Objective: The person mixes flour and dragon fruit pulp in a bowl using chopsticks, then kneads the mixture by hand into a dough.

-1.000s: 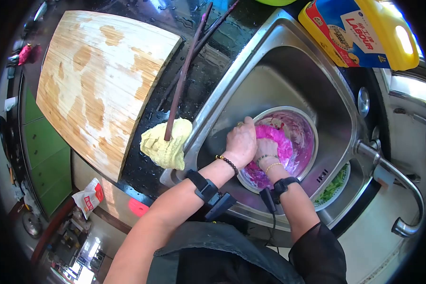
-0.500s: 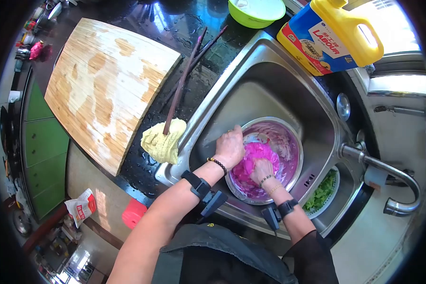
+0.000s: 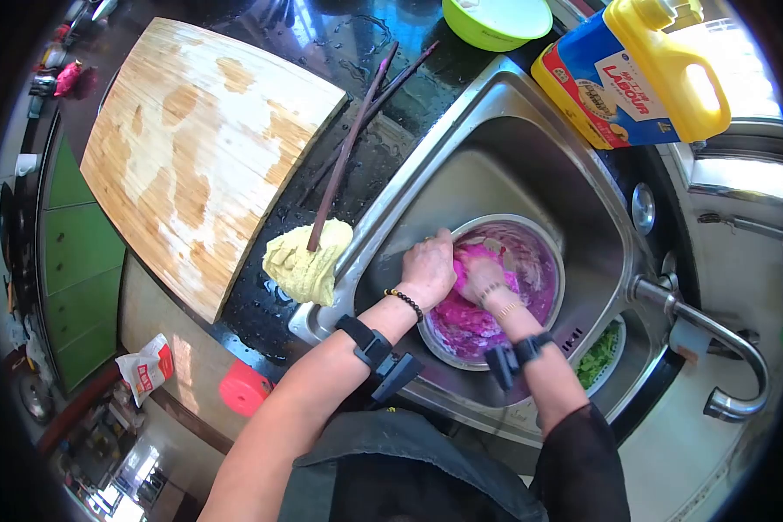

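Observation:
In the sink stands a metal bowl (image 3: 558, 287), its inner wall smeared pink. Wet bright pink dough (image 3: 470, 320) lies in it. My left hand (image 3: 429, 268) is closed over the bowl's left rim; its fingertips are partly hidden. Inside the bowl, my right hand (image 3: 482, 280) presses into the dough with curled fingers, slightly blurred and partly hidden by the dough. Left of the sink sits a lump of pale yellow dough (image 3: 300, 271), with one dark chopstick (image 3: 344, 165) reaching down to it and a second chopstick (image 3: 409, 76) alongside.
A wooden cutting board (image 3: 204, 157) lies on the dark counter at the left. Behind the sink (image 3: 487, 165) stand a yellow jug (image 3: 635, 83) and a green bowl (image 3: 496, 24). The faucet (image 3: 731, 348) and a basin of leafy greens (image 3: 600, 357) are at the right.
My right hand has moved up and slightly left within the bowl, pushing the pink dough. My left hand stays on the rim. The whole view has shifted a little.

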A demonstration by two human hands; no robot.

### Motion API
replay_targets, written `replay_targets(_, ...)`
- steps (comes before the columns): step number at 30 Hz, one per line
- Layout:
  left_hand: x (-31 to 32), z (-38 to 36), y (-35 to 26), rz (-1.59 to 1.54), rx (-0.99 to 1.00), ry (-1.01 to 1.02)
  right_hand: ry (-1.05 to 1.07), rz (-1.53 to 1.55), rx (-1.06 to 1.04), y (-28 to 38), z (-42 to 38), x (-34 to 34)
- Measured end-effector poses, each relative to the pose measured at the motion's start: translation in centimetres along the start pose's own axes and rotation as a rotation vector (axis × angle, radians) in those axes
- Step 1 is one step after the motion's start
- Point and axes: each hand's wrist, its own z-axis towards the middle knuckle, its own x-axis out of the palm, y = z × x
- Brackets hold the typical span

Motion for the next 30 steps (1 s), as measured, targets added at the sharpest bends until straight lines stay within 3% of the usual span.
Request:
replay_targets(4,0.4,0.0,0.2,0.012,0.014,-0.014,0.262,-0.051,0.082,2.1,1.5,1.3)
replay_targets(8,0.3,-0.2,0.2,0.01,0.0,0.009,0.311,-0.119,0.012,3.3,-2.6,0.1)
replay_targets(11,0.0,-0.3,0.0,0.029,0.005,0.036,0.292,-0.116,-0.067,2.3,-7.2,-0.1)
replay_targets(13,-0.1,-0.4,-0.2,0.015,0.027,0.046,0.036,0.002,-0.137,0.9,-10.3,-0.1)
replay_targets(18,-0.2,-0.3,-0.3,0.015,0.024,0.036,-0.025,-0.052,-0.045,-1.5,-14.0,-0.1)
replay_targets(23,-0.4,-0.6,-0.6,0.01,0.011,0.031,-0.059,-0.004,0.139,-2.4,-12.0,2.8)
replay_targets(27,-0.1,-0.3,-0.5,0.08,0.0,0.068,-0.188,-0.129,0.008,-2.0,-9.1,5.9)
replay_targets(28,-0.2,-0.3,-0.6,0.068,-0.005,0.069,-0.015,-0.119,0.071,-1.9,-8.3,5.8)
replay_targets(30,-0.1,-0.4,-0.4,0.051,-0.013,0.076,0.046,-0.123,0.083,-1.5,-6.7,5.6)
